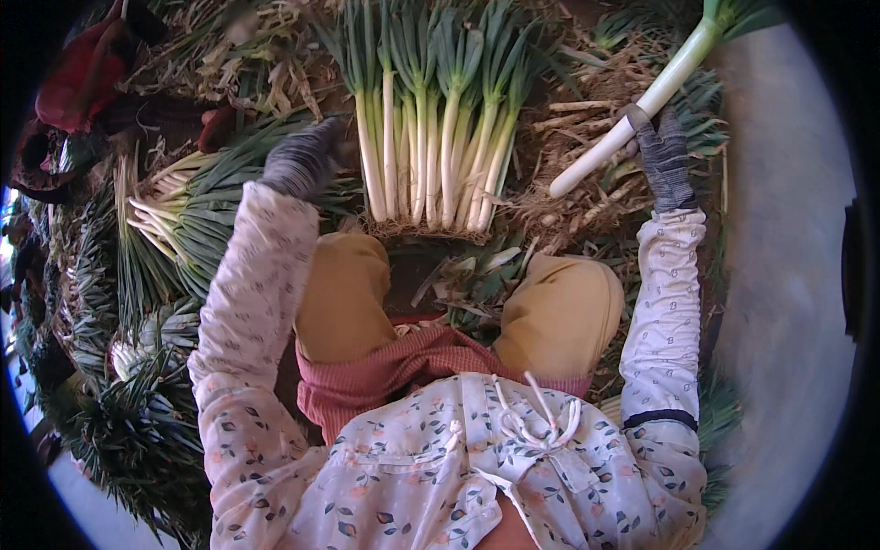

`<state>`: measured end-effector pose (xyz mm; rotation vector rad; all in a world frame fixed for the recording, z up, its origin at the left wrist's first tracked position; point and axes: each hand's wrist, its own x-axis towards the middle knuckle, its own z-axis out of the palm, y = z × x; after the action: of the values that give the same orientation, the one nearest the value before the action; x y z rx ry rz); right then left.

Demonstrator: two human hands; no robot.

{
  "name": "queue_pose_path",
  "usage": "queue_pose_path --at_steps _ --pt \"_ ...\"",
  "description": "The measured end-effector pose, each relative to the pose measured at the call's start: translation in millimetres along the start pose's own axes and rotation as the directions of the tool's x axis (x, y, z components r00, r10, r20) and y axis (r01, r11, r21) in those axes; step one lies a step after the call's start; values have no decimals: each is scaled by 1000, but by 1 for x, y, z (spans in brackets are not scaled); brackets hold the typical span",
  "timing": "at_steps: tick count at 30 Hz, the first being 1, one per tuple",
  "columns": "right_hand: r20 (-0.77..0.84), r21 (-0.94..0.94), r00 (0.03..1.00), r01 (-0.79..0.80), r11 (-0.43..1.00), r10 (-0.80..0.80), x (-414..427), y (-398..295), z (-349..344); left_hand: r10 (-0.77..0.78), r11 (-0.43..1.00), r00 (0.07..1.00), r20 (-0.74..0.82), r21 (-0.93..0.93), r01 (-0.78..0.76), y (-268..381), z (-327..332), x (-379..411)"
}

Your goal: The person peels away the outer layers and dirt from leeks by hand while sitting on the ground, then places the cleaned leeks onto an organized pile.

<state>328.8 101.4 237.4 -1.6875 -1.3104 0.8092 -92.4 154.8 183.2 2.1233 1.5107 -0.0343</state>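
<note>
My right hand (656, 155), in a grey striped glove, grips a long leek (625, 130) by its white stem. The leek slants over a heap of cut roots, its green top towards the upper right. A row of leeks (430, 137) lies in front of my knees, white stems and roots towards me, green leaves away. My left hand (302, 158), also gloved, is just left of this row and slightly blurred. Its fingers are partly hidden, and I cannot tell if it holds anything. A pile of thinner leeks or green onions (199, 199) lies beside my left forearm.
Trimmed roots (577, 165) and leaf scraps (240, 55) litter the ground. More bunched green stalks (130, 419) are stacked along the left. Another person's red clothing (79, 82) shows at the upper left. A smooth pale surface (784, 240) runs down the right side.
</note>
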Motion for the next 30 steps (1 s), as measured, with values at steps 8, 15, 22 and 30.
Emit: queue_pose_path --at_steps 8,15,22,30 --pt "247 91 966 -98 991 73 47 66 121 -229 953 960 -163 -237 187 -113 181 71" --pt "359 119 921 -206 971 151 76 84 209 -220 949 948 -229 174 262 -76 221 150" --pt "452 89 878 -223 971 160 92 95 256 -64 967 972 -226 227 117 -119 267 158" --pt "509 -11 855 -108 994 98 123 117 319 19 974 993 -114 227 7 -133 258 151"
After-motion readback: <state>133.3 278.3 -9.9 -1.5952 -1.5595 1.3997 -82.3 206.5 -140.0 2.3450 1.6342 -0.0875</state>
